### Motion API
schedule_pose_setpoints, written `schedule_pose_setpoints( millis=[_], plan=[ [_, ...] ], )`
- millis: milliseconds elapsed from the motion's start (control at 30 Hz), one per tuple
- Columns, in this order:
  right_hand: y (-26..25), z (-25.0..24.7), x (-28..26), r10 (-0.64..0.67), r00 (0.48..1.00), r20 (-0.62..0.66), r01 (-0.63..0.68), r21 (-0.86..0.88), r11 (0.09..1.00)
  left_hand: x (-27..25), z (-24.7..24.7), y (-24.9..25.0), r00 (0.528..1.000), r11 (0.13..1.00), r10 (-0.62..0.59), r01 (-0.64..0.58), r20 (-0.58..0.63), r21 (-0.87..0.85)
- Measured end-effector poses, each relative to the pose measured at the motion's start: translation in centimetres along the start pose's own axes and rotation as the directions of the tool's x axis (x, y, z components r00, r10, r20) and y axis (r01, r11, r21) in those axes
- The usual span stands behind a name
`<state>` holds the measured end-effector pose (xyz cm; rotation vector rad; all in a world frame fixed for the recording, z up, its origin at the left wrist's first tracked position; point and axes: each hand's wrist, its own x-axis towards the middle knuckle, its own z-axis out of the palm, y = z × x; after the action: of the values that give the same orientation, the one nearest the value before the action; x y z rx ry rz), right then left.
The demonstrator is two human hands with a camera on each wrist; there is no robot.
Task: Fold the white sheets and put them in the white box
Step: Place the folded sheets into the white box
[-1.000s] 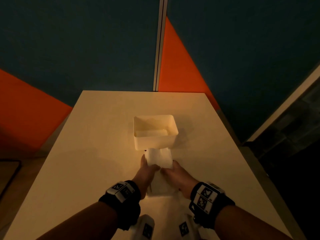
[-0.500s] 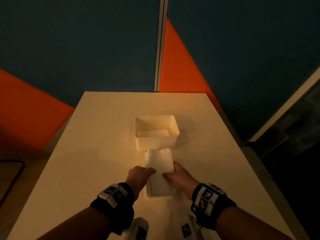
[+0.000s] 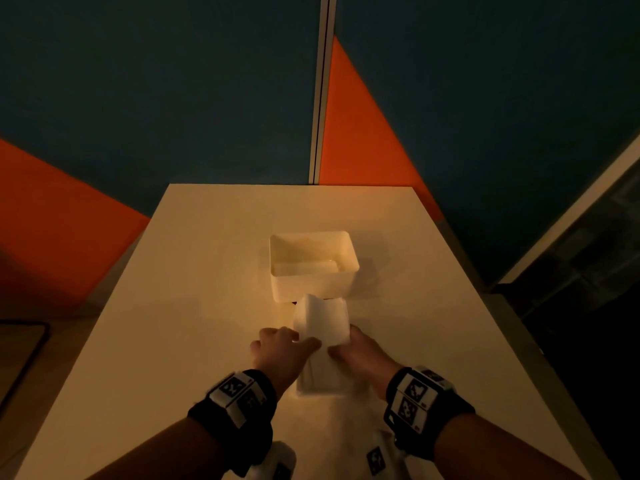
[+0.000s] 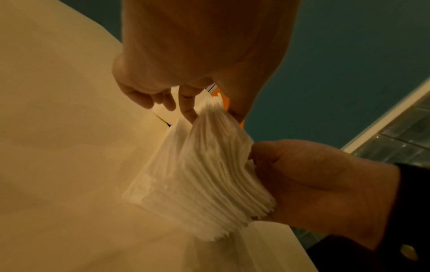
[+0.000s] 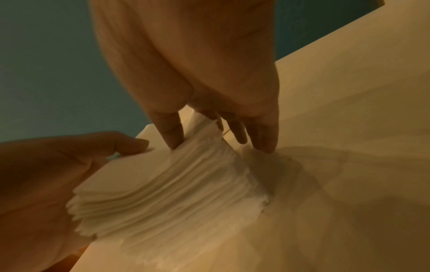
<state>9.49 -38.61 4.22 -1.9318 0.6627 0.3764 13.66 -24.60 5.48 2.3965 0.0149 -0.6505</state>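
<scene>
A thick stack of white sheets (image 3: 322, 327) lies on the table just in front of the white box (image 3: 313, 285), its far end raised a little against the box wall. The box holds folded white sheets (image 3: 304, 268). My left hand (image 3: 294, 341) is at the stack's left side; in the left wrist view its thumb and fingers (image 4: 186, 108) pinch the far part of the stack (image 4: 202, 174). My right hand (image 3: 346, 342) grips the right edge, with its thumb (image 5: 171, 134) on top of the stack (image 5: 174, 184) and its fingers down the side.
The cream table (image 3: 180, 306) runs back to a blue and orange wall. White items with black markers (image 3: 375, 459) lie at the near edge between my forearms. The table's right edge (image 3: 485, 306) drops to a dark floor.
My left hand, stretched along the stack's left side a second ago, has drawn back and curled its fingers. The sheets' far end dropped flat, then rose slightly again. The box has not moved.
</scene>
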Motion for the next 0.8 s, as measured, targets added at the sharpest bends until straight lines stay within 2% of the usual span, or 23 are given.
schedule_pose_setpoints(
  millis=[67, 200, 333, 433, 533, 633, 800],
  plan=[
    [0.0, 0.0, 0.0, 0.014, 1.0, -0.001, -0.014, 0.03, 0.999, 0.3, 0.1, 0.2, 0.999, 0.998, -0.004, 0.007, 0.045, -0.063],
    [0.0, -0.1, -0.2, 0.02, 1.0, 0.009, -0.02, 0.055, 0.998, 0.2, 0.5, 0.6, 0.997, 0.926, -0.008, 0.039, 0.082, -0.375],
    [-0.3, -0.2, -0.5, 0.014, 1.0, 0.014, -0.014, 0.038, 0.999, 0.4, 0.7, 0.8, 0.995, 0.867, -0.032, 0.074, 0.092, -0.492],
    [-0.8, -0.8, -1.0, -0.015, 1.0, -0.026, 0.016, 0.059, 0.998, 0.5, 0.1, 0.8, 0.989, 0.782, -0.026, 0.112, 0.147, -0.613],
    [-1.4, -2.0, -1.1, 0.023, 0.996, -0.089, -0.003, 0.217, 0.976, -0.2, -1.1, 1.3, 0.978, 0.668, 0.067, 0.103, 0.198, -0.737],
    [-2.0, -2.7, -0.9, 0.032, 0.998, -0.047, -0.009, 0.423, 0.906, -1.1, -2.0, 1.9, 0.945, 0.565, 0.214, 0.086, 0.247, -0.82],
    [-3.2, -2.9, -1.3, -0.08, 0.997, 0.009, 0.06, 0.587, 0.808, -1.8, -2.4, 2.8, 0.904, 0.499, 0.355, 0.032, 0.238, -0.866]
  ],
)
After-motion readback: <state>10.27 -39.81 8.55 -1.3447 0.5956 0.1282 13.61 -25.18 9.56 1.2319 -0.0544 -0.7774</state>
